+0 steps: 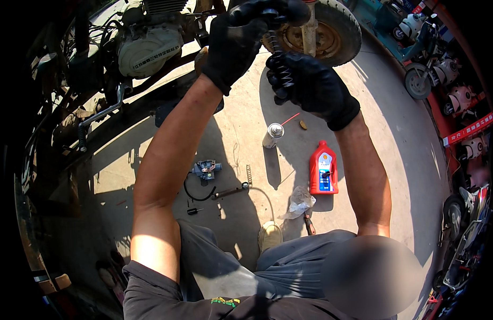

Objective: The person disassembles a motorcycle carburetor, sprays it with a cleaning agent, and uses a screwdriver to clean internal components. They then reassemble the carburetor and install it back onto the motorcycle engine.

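Observation:
Both my hands wear black gloves and are raised at the top of the view. My left hand (237, 44) is closed around the upper end of a dark coil spring (280, 63), near a dark cap-like piece (272, 16). Lower and to the right, my right hand (316, 88) has its fingers curled about the spring's lower end. Pale coils show below those fingers. What else the fingers cover is hidden. On the ground between my forearms lie a carburetor (206, 169), a thin small spring (249, 175) and a dark rod-shaped part (229, 192).
A motor vehicle's engine (150, 50) and wheel (332, 33) stand ahead. A spray can (272, 136) with a red straw, a red oil bottle (324, 169), a clear plastic bag (301, 201) and a handled tool (309, 225) are on the concrete. Parked scooters (419, 80) line the right.

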`<state>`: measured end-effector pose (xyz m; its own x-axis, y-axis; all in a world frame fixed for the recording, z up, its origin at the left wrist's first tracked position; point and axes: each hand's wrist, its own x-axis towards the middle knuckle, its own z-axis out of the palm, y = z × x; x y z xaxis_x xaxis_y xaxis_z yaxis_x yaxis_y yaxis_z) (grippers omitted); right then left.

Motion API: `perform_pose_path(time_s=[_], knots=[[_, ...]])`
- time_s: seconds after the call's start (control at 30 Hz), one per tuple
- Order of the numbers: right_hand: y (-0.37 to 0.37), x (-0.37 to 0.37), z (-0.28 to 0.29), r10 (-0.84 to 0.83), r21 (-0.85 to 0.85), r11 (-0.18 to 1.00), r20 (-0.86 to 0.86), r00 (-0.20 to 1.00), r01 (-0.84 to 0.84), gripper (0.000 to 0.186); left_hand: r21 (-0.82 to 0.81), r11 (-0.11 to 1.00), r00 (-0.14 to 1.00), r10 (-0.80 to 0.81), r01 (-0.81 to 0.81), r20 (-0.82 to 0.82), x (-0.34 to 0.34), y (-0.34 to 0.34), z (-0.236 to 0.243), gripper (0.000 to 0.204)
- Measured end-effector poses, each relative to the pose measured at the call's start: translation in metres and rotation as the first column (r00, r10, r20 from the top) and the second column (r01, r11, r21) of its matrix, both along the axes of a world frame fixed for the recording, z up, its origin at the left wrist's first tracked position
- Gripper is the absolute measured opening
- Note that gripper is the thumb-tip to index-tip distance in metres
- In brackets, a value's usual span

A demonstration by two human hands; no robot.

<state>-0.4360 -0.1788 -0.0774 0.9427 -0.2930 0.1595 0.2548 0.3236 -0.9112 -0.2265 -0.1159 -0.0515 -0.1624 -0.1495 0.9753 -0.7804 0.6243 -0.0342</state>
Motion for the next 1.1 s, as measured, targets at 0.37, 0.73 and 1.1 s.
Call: perform_pose_path(time_s=[0.37, 0.73, 1.1], knots=[[-0.003, -0.004, -0.002, -0.002, -0.104, 0.995, -0.007, 1.0, 0.001, 0.037, 0.283, 0.936, 0.945, -0.12, 0.21, -0.306, -0.008, 0.01, 0.0, 0.026], [0.004, -0.003, 0.002, -0.036, -0.291, 0.955, 0.07, 0.997, 0.055, 0.038, 0.271, 0.927, 0.919, -0.15, 0.259, -0.366, -0.002, 0.003, -0.009, 0.029], [0.002, 0.003, 0.004, 0.008, 0.036, 0.999, -0.024, 1.0, -0.007, 0.047, 0.177, 0.973, 0.974, -0.109, 0.145, -0.198, 0.003, 0.0, -0.004, 0.028]])
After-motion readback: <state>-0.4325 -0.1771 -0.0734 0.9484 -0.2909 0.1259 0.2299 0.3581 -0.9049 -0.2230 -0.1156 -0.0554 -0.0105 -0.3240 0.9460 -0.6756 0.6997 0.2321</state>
